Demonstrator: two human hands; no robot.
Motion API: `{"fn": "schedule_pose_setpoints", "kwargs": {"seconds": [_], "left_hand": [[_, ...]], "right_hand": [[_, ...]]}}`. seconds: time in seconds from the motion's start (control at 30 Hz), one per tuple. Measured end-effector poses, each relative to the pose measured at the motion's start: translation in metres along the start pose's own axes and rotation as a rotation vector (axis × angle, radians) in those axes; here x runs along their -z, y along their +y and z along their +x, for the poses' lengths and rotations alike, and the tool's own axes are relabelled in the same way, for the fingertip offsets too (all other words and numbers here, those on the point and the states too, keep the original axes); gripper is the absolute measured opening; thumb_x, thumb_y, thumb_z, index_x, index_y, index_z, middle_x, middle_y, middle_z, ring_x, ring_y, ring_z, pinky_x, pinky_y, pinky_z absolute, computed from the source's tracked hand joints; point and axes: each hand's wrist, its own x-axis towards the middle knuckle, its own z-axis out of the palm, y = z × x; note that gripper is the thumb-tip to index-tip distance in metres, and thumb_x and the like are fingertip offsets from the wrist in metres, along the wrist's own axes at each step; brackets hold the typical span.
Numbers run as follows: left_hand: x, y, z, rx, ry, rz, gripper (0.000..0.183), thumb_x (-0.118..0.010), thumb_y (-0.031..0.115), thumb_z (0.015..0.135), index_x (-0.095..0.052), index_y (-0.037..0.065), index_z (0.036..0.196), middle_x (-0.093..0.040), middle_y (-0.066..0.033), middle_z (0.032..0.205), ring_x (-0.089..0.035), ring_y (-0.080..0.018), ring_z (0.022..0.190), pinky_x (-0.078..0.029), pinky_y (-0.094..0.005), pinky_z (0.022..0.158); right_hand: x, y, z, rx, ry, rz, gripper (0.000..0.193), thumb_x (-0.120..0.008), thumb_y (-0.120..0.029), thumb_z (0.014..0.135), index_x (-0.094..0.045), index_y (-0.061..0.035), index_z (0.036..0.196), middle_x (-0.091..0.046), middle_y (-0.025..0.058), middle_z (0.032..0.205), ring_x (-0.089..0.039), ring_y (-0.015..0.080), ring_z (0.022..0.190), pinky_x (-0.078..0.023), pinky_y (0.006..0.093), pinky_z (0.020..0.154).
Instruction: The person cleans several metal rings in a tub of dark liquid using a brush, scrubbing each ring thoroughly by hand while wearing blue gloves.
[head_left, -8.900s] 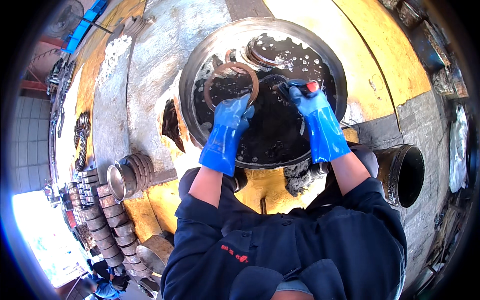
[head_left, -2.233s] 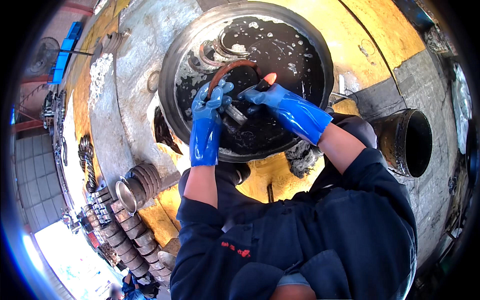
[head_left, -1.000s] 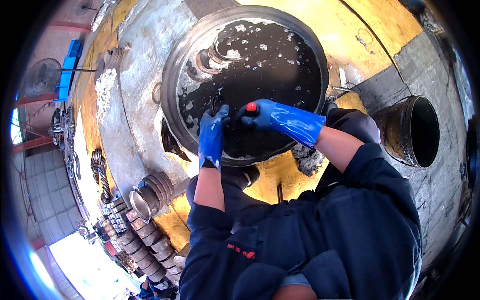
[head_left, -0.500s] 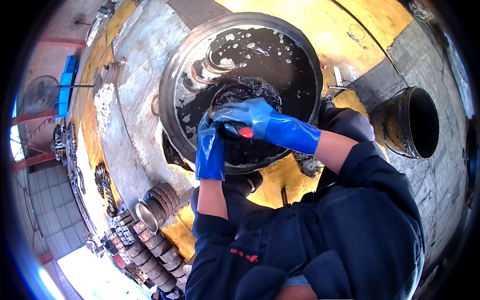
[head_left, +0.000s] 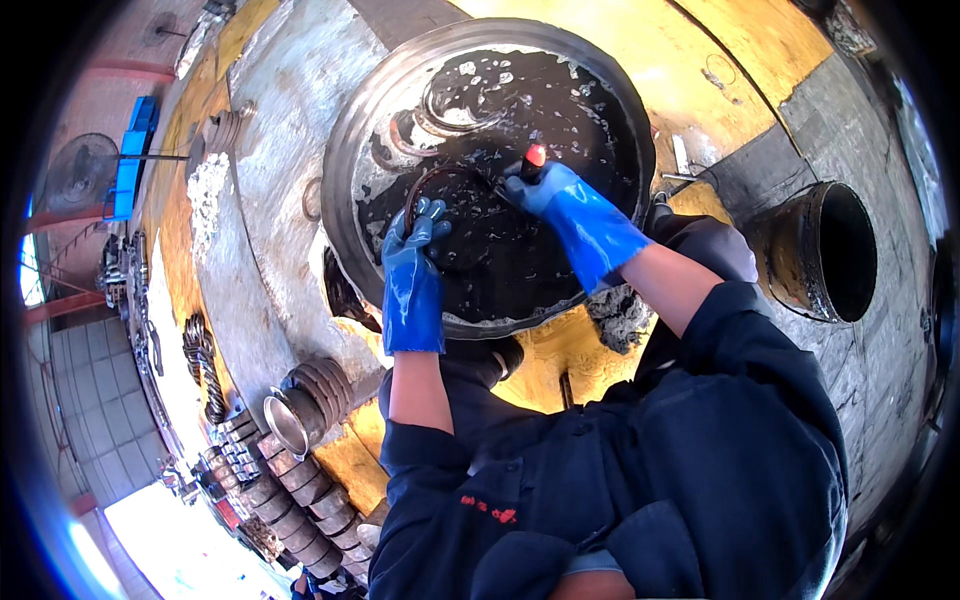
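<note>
A wide round metal basin [head_left: 345, 150] holds black oily liquid. My left hand [head_left: 415, 235], in a blue rubber glove, grips a dark metal ring [head_left: 425, 185] that stands half sunk in the liquid. In my right hand [head_left: 545, 190], also blue-gloved, is a brush with a red-tipped handle [head_left: 535, 157]; its head is against the ring's upper right side. Two more rings [head_left: 445, 115] lie in the liquid at the far side of the basin.
A row of grey metal cylinders [head_left: 300, 410] runs along the floor at lower left. A dark open pipe end [head_left: 825, 250] lies at the right, a grey rag [head_left: 620, 320] under the basin's near rim. The floor is yellow and grey concrete.
My hands have drawn apart: the left still holds the ring low in the liquid, the right has moved up and right with the brush. The view has shifted slightly.
</note>
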Motion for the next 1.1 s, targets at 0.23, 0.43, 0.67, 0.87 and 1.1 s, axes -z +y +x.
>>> {"fn": "schedule_pose_setpoints", "kwargs": {"seconds": [0.23, 0.43, 0.67, 0.87, 1.1], "left_hand": [[0.023, -0.014, 0.006, -0.042, -0.049, -0.111, 0.033, -0.065, 0.009, 0.093, -0.062, 0.002, 0.125, -0.072, -0.0122, 0.113, -0.071, -0.0182, 0.087, -0.057, -0.0283, 0.081], [-0.005, 0.013, -0.004, 0.009, -0.021, 0.016, 0.030, -0.067, 0.010, 0.092, -0.065, 0.005, 0.122, -0.074, -0.0087, 0.108, -0.065, -0.0098, 0.070, -0.042, -0.0180, 0.052], [0.000, 0.015, -0.001, -0.039, 0.047, 0.009, 0.030, -0.069, 0.011, 0.091, -0.065, 0.008, 0.120, -0.075, -0.0097, 0.106, -0.064, -0.0085, 0.064, -0.034, -0.0168, 0.049], [0.029, 0.014, 0.003, -0.121, 0.117, -0.017, 0.035, -0.058, 0.019, 0.100, -0.057, 0.008, 0.133, -0.069, -0.0111, 0.122, -0.070, -0.0160, 0.086, -0.042, -0.0194, 0.056], [0.034, -0.002, 0.014, -0.084, -0.404, -0.780, 0.039, -0.050, 0.018, 0.104, -0.049, 0.011, 0.142, -0.057, -0.0172, 0.139, -0.067, -0.0278, 0.109, -0.054, -0.0316, 0.077]], "right_hand": [[-0.009, -0.071, -0.034, 1.016, -0.113, -0.152, 0.034, -0.067, -0.019, 0.089, -0.066, -0.0201, 0.123, -0.070, 0.0047, 0.118, -0.069, 0.0225, 0.105, -0.056, 0.0348, 0.088], [-0.006, -0.037, -0.011, 0.544, 0.198, -0.027, 0.024, -0.067, -0.025, 0.090, -0.071, -0.0205, 0.112, -0.073, 0.0081, 0.103, -0.071, 0.0279, 0.095, -0.056, 0.0357, 0.084], [-0.005, -0.009, -0.003, -0.021, -0.069, -0.005, 0.034, -0.068, -0.034, 0.081, -0.074, -0.0096, 0.104, -0.074, 0.0149, 0.092, -0.071, 0.0263, 0.086, -0.054, 0.0368, 0.081], [0.009, -0.040, -0.003, -0.227, -0.172, -0.094, 0.033, -0.072, -0.033, 0.084, -0.074, -0.0080, 0.105, -0.074, 0.0100, 0.094, -0.069, 0.0158, 0.086, -0.054, 0.0333, 0.082], [0.014, -0.012, 0.006, -0.017, -0.375, 0.196, 0.041, -0.070, -0.044, 0.091, -0.073, -0.0073, 0.109, -0.072, 0.0059, 0.095, -0.063, 0.0127, 0.085, -0.052, 0.0303, 0.079]]}}
